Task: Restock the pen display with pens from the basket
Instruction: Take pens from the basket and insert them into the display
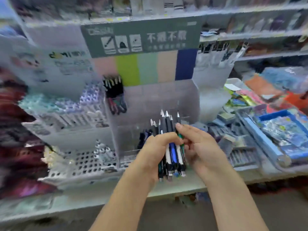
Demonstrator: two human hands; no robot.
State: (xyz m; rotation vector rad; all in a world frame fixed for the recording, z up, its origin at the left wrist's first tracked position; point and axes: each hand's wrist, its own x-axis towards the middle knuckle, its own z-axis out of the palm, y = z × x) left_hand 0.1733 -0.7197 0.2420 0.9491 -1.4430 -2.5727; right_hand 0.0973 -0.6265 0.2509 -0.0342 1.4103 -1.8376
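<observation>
left hand (155,144) grips pens (171,154) — right hand (198,144) alongside, touching.

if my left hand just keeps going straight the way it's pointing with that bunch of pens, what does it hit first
Probably the clear pen display just ahead. The left hand grips the bundle of pens tips up and forward, so the tips would likely meet its front compartment wall first. Depth is hard to judge in this blurred picture.

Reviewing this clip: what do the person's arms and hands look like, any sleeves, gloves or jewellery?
Both forearms are bare as far as the frame shows, no sleeve in view. The left hand and right hand wear no gloves. No watch, bracelet or ring shows, though the picture is blurred.
</observation>
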